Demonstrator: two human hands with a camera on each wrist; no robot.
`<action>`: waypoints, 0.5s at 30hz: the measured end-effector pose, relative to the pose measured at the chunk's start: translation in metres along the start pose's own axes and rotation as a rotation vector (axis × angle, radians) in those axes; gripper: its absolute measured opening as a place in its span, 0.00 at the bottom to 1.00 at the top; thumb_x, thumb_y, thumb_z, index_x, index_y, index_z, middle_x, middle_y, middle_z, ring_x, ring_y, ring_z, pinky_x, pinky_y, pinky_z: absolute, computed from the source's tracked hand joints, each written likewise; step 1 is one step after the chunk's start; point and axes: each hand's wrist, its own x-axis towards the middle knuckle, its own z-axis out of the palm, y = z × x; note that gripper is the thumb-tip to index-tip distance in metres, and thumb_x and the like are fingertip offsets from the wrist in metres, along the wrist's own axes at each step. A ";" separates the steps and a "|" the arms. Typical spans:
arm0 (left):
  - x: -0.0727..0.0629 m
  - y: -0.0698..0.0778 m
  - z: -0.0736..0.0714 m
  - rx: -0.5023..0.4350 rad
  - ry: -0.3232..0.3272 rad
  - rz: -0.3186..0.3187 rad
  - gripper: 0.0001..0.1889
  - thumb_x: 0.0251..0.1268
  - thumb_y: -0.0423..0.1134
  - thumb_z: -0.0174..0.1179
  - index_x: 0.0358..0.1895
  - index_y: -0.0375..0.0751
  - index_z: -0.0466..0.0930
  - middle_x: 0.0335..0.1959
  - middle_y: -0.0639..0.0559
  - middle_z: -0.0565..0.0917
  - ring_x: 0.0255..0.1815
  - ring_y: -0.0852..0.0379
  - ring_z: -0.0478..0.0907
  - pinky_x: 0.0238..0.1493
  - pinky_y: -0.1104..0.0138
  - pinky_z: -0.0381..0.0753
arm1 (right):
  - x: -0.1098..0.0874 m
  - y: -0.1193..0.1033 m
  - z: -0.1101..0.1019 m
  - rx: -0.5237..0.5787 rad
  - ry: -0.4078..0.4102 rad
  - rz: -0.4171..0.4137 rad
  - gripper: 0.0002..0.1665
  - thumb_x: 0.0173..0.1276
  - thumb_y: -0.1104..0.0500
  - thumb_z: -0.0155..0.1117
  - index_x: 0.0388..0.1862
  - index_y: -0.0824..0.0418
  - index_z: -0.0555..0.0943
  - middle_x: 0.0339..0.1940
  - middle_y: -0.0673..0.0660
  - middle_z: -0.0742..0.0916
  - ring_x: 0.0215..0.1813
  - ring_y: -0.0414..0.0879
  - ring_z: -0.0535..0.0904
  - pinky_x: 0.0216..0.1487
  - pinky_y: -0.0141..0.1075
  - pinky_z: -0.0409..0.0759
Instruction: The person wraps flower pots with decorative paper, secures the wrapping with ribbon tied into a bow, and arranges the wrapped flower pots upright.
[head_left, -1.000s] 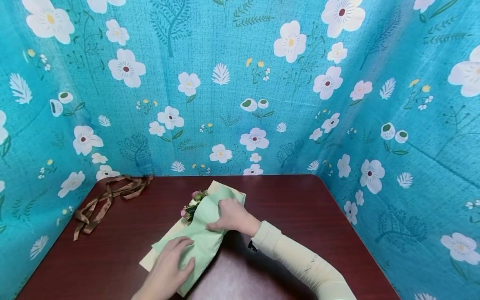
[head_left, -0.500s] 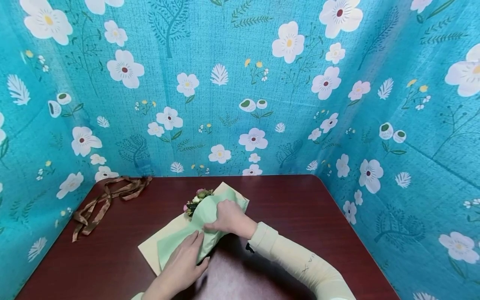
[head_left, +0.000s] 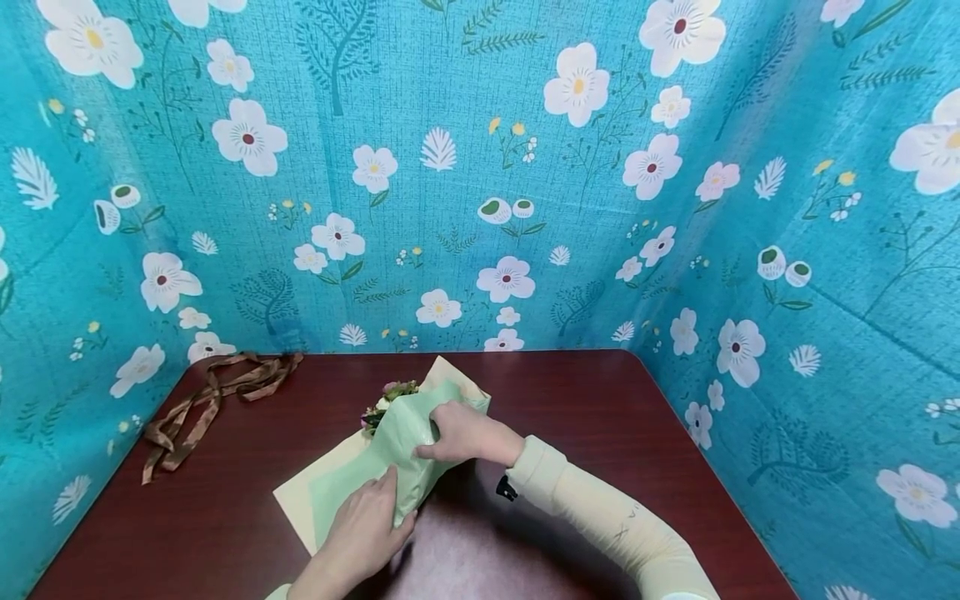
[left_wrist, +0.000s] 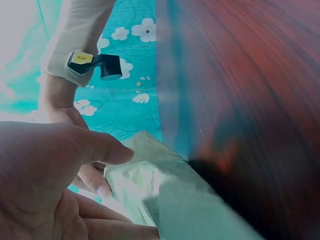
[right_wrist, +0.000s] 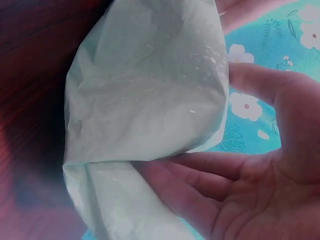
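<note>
A bunch of small pink and white flowers (head_left: 382, 405) with dark leaves lies at mid-table, its lower part covered by green wrapping paper (head_left: 402, 429). Cream paper (head_left: 298, 495) shows beneath the green at both ends. My right hand (head_left: 467, 433) grips a fold of the green paper on its right side, thumb (right_wrist: 250, 77) on one face and fingers (right_wrist: 195, 182) tucked under the fold. On the paper's near part rests my left hand (head_left: 362, 527), fingers extended; its thumb (left_wrist: 112, 149) is stretched out beside the crumpled paper. The stems are hidden.
A brown ribbon (head_left: 213, 392) lies loosely looped at the table's far left. The dark red table (head_left: 570, 417) meets a blue flowered cloth (head_left: 465, 208) behind and at the sides. A black device (left_wrist: 95, 64) sits at my right cuff.
My left hand has moved right and forward along the paper, and the near end has spread out flatter, showing more cream. My right hand keeps its grip, the fold shifting slightly.
</note>
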 end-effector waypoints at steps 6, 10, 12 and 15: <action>-0.001 0.001 0.001 -0.008 0.014 -0.031 0.32 0.57 0.42 0.71 0.59 0.19 0.75 0.52 0.31 0.84 0.47 0.38 0.84 0.43 0.49 0.84 | 0.002 -0.001 0.005 0.050 0.061 -0.044 0.27 0.56 0.41 0.79 0.19 0.55 0.74 0.13 0.42 0.66 0.18 0.35 0.60 0.20 0.27 0.61; 0.000 0.003 0.003 -0.031 0.029 -0.060 0.34 0.58 0.42 0.71 0.61 0.18 0.73 0.57 0.27 0.80 0.51 0.35 0.83 0.44 0.47 0.84 | 0.003 -0.004 0.010 0.018 0.122 -0.101 0.26 0.50 0.39 0.83 0.21 0.54 0.78 0.13 0.41 0.69 0.20 0.33 0.62 0.21 0.25 0.63; 0.001 0.004 0.003 -0.048 0.021 -0.083 0.36 0.59 0.43 0.71 0.63 0.18 0.71 0.60 0.25 0.78 0.53 0.34 0.82 0.44 0.47 0.84 | 0.004 -0.007 0.011 -0.013 0.138 -0.124 0.27 0.49 0.38 0.83 0.21 0.54 0.78 0.13 0.41 0.70 0.20 0.33 0.63 0.22 0.24 0.64; 0.004 0.005 0.003 -0.075 -0.006 -0.112 0.38 0.60 0.43 0.71 0.65 0.18 0.69 0.63 0.22 0.74 0.56 0.31 0.81 0.44 0.45 0.84 | 0.004 -0.009 0.011 -0.056 0.135 -0.139 0.30 0.50 0.36 0.82 0.18 0.55 0.75 0.12 0.42 0.67 0.19 0.33 0.61 0.21 0.24 0.62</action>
